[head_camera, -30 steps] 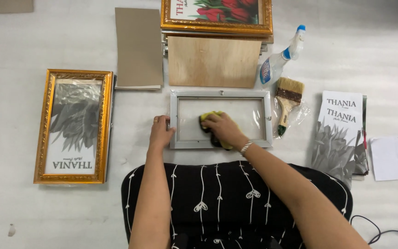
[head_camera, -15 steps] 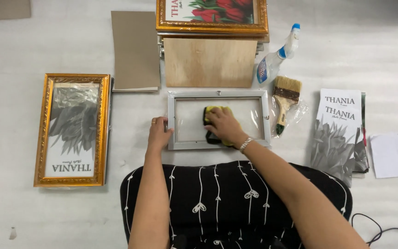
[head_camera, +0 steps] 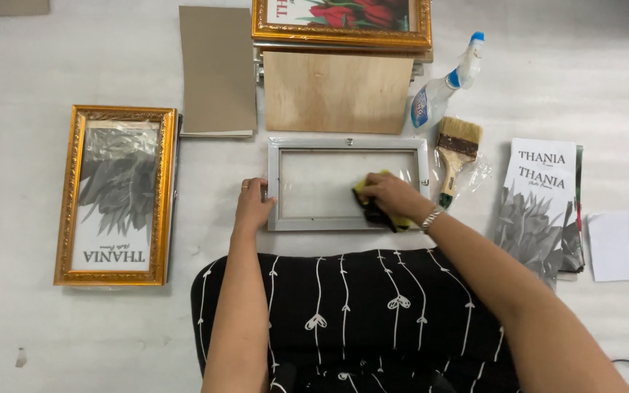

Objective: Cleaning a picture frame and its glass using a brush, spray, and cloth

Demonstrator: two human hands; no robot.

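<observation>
A gold frame (head_camera: 116, 195) lies left, with a paintbrush (head_camera: 456, 153), spray bottle (head_camera: 445, 84) and plywood board (head_camera: 336, 92) nearby.
</observation>
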